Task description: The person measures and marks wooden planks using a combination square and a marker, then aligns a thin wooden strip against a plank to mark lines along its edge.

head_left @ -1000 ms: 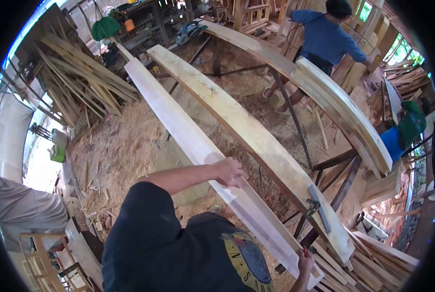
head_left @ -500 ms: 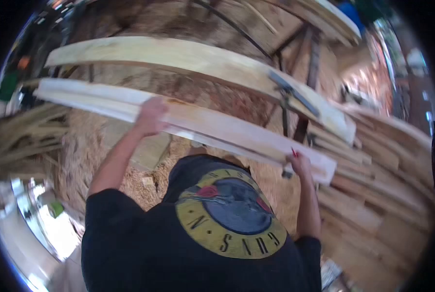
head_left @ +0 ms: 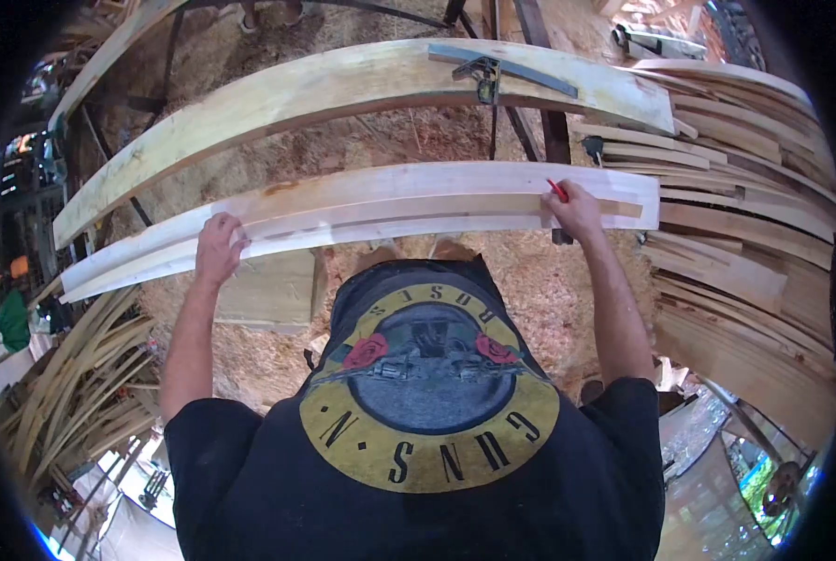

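Observation:
A long pale board (head_left: 493, 178) runs across in front of me, with a narrow wooden strip (head_left: 418, 206) laid along it. My left hand (head_left: 220, 249) is closed over the strip and the board's near edge towards the left end. Near the right end, my right hand (head_left: 575, 209) grips a red pencil (head_left: 557, 191), its tip pointing up and away from the wood. The fingers of that hand also rest over the strip, and its thumb side is partly hidden. A dark clamp-like piece (head_left: 562, 237) shows under the board beside my right wrist.
Beyond lies a second, curved board (head_left: 343, 82) carrying a combination square (head_left: 489, 73). Stacked planks (head_left: 745, 215) fill the right side, and thin offcuts (head_left: 91, 374) pile up at left. Dark metal supports (head_left: 554, 131) stand behind. Sawdust covers the ground (head_left: 530, 309).
My view has turned, so the boards lie more level across it. My left hand has moved left along the strip, while my right hand stays near the right end with the pencil.

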